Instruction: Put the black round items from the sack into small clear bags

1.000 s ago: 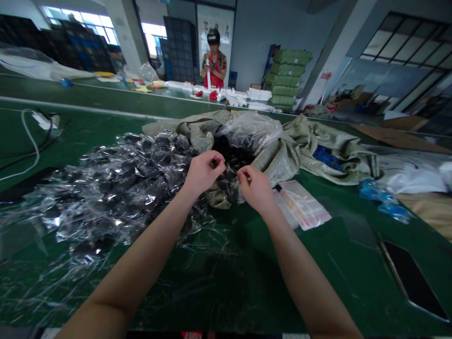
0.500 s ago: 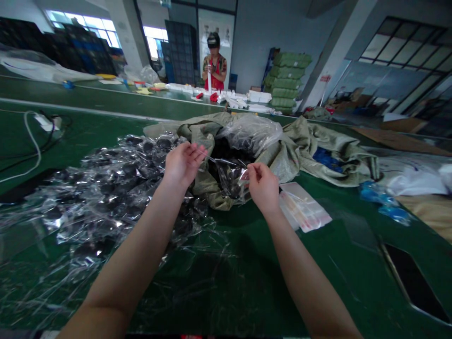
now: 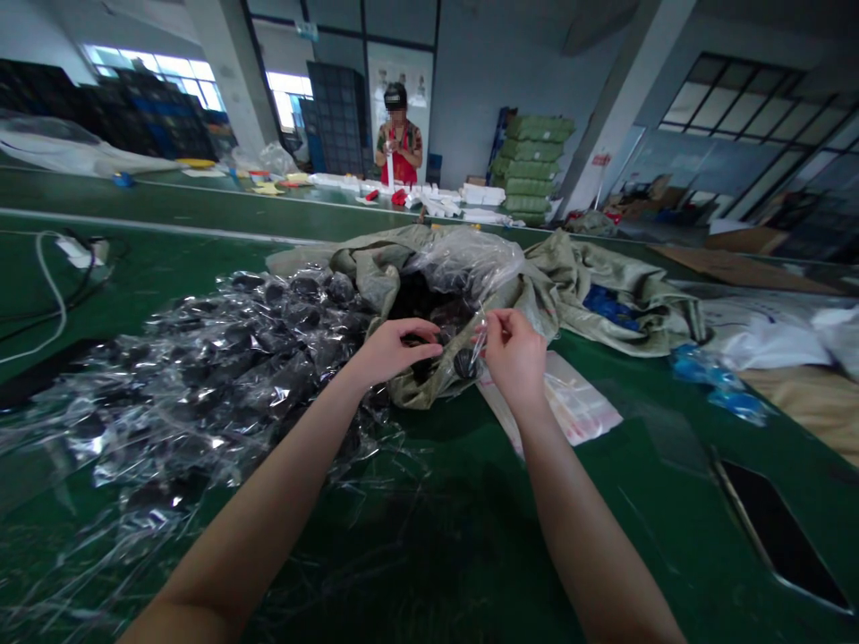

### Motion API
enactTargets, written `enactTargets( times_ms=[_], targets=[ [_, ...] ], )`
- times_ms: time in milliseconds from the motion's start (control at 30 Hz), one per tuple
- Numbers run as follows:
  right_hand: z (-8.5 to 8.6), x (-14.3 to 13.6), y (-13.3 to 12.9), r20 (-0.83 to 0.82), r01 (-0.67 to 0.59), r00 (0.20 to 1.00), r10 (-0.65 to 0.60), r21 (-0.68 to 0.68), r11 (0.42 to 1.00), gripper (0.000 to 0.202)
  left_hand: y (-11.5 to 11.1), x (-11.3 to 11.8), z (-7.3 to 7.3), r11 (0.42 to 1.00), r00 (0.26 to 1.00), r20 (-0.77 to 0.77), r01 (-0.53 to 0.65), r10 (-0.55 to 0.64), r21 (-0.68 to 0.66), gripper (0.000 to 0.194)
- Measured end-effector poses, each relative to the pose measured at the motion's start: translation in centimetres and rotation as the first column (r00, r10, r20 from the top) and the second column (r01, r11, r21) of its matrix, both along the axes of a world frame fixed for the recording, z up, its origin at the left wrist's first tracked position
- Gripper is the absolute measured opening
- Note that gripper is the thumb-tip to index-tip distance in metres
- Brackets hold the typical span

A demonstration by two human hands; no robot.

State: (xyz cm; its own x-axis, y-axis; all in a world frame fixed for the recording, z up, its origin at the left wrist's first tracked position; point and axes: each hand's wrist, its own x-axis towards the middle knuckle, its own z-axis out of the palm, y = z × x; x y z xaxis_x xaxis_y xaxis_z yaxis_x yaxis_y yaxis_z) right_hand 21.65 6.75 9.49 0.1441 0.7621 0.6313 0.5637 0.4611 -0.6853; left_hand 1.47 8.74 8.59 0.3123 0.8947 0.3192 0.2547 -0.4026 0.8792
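My right hand [image 3: 515, 358] pinches the top of a clear plastic bag [image 3: 480, 333]. A dark round piece [image 3: 464, 363] hangs low in that bag. To the left of it, my left hand [image 3: 395, 349] has thumb and fingers apart, with nothing seen between them. Both hands are in front of the mouth of an olive woven sack [image 3: 420, 394], whose inside is dark. A large heap of black pieces in clear wrappers [image 3: 248, 358] lies left of the sack. Flat clear bags [image 3: 582, 402] lie under and beside my right wrist.
A phone [image 3: 778, 528] lies at the right on the green table [image 3: 523, 572]. Blue plastic wrappers [image 3: 735, 402] and another olive sack [image 3: 658, 331] are farther back. At left are a cable and white plug [image 3: 77, 252]. A co-worker [image 3: 399, 148] stands across the tables.
My left hand has let go of the bag's edge and moved down and right. The bag now hangs from my right hand alone, with the dark piece low in it. The view has shifted slightly.
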Motion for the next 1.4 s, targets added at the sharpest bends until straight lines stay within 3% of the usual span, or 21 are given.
enactTargets(
  times_ms=[133, 300, 500, 667, 867, 1000, 1200, 1400],
  targets=[
    [0.2, 0.3, 0.3, -0.174, -0.122, 0.979, 0.107, -0.08, 0.989, 0.023, 0.0, 0.9, -0.4, 0.995, 0.994, 0.09, -0.069, 0.062, 0.074, 0.026],
    [0.0, 0.5, 1.3, -0.484, -0.356, 0.844, 0.231, -0.184, 0.916, 0.028, -0.1, 1.0, -0.3, 0.997, 0.946, 0.317, -0.081, 0.073, 0.011, 0.024],
    [-0.8, -0.4, 1.9, -0.635, -0.467, 0.731, 0.251, -0.197, 0.862, 0.034, 0.0, 1.2, -0.3, 0.968, 0.912, 0.326, -0.24, 0.25, -0.07, 0.019],
    [-1.3, -0.7, 2.0, -0.639, -0.523, 0.705, 0.306, -0.178, 0.833, 0.037, -0.1, 1.3, 0.1, 0.946, 0.89, 0.321, -0.293, 0.324, -0.14, 0.019],
    [-2.4, -0.2, 2.8, -0.598, -0.487, 0.748, 0.289, -0.198, 0.85, 0.029, 0.6, 0.5, -0.4, 0.959, 0.913, 0.297, -0.259, 0.281, -0.113, 0.027],
    [-4.2, 0.1, 4.0, -0.571, -0.432, 0.788, 0.23, -0.246, 0.868, 0.028, 1.7, -0.3, -1.8, 0.959, 0.941, 0.223, -0.216, 0.255, -0.182, 0.033],
    [-7.9, -0.2, 5.5, -0.618, -0.477, 0.759, 0.206, -0.313, 0.821, 0.029, 3.3, -0.9, -4.8, 0.917, 0.958, 0.155, -0.172, 0.24, -0.361, 0.034],
    [-8.8, -0.6, 5.4, -0.583, -0.532, 0.77, 0.26, -0.361, 0.766, 0.034, 3.9, -1.5, -6.1, 0.909, 0.949, 0.2, -0.149, 0.242, -0.39, 0.032]
  ],
)
